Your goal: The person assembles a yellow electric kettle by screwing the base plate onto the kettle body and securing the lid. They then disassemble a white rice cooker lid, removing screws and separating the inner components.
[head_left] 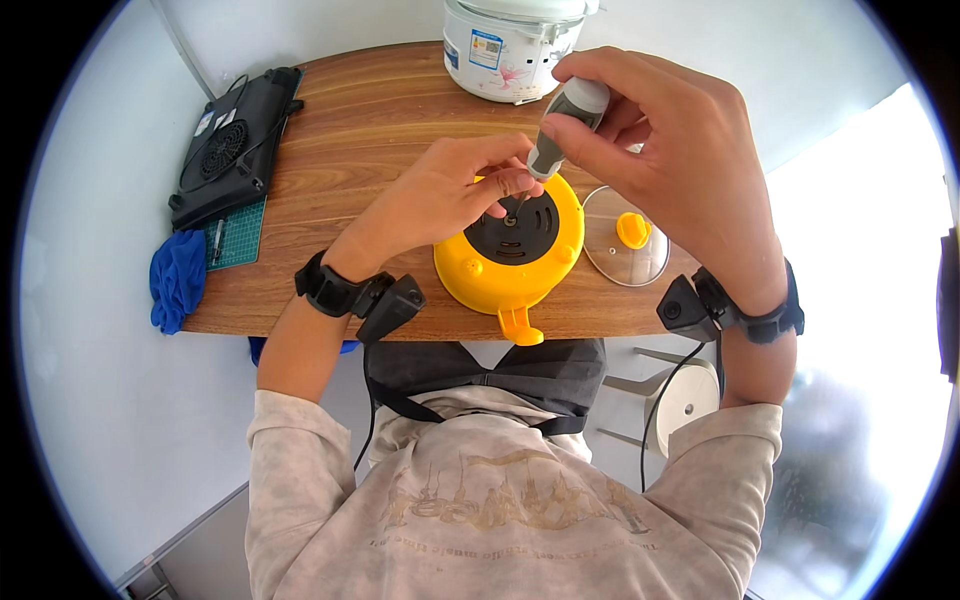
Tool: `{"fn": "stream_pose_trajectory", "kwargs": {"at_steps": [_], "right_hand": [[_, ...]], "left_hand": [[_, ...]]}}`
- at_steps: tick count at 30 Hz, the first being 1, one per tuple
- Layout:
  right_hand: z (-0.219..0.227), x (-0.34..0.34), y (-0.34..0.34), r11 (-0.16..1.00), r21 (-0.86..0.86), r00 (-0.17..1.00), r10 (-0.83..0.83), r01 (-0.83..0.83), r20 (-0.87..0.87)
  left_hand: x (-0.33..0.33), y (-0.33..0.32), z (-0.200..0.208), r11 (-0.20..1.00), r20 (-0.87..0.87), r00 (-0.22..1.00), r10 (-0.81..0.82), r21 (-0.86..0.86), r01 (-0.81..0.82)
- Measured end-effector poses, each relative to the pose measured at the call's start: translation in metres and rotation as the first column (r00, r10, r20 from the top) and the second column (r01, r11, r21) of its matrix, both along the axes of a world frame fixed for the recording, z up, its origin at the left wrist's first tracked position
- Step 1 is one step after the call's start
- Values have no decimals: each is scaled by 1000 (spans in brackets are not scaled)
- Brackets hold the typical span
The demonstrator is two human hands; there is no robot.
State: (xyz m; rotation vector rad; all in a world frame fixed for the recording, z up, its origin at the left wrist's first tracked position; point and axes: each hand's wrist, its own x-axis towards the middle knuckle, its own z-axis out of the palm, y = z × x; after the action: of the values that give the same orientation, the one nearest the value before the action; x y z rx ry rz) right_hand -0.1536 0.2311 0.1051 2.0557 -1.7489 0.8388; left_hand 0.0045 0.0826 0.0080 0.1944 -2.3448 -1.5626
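Observation:
A yellow electric cooking pot (467, 285) lies upside down on the wooden table, its black slotted base plate (485, 238) facing up and its yellow handle (520, 326) toward me. My right hand (675, 130) grips the grey-and-white handle of a screwdriver (565, 125) from above. The tool stands tilted, its shaft pointing down at the middle of the base plate, where a small round recess shows. My left hand (445, 195) closes thumb and fingers about the screwdriver's lower end, just over the plate. The fingers partly hide the shaft and its tip.
Right of the pot lies a glass lid (610, 262) with a yellow knob (632, 230). A white rice cooker (500, 55) stands at the back. On the left are a black cooling pad (235, 150), a green cutting mat (242, 235) and a blue cloth (178, 280). A stool (685, 405) stands below right.

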Motion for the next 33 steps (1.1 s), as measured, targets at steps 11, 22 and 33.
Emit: {"fn": "stream_pose_trajectory", "kwargs": {"at_steps": [11,22,33], "right_hand": [[-1,-5,-4,998,20,999,-55,55,-3],[2,6,-4,997,-2,980,73,-74,187],[6,6,-12,994,106,999,-23,18,48]], "left_hand": [[-6,-5,0,999,50,999,-20,32,19],[-3,-7,-2,998,51,998,-29,48,27],[8,-1,14,999,-172,984,37,-32,-43]]}}
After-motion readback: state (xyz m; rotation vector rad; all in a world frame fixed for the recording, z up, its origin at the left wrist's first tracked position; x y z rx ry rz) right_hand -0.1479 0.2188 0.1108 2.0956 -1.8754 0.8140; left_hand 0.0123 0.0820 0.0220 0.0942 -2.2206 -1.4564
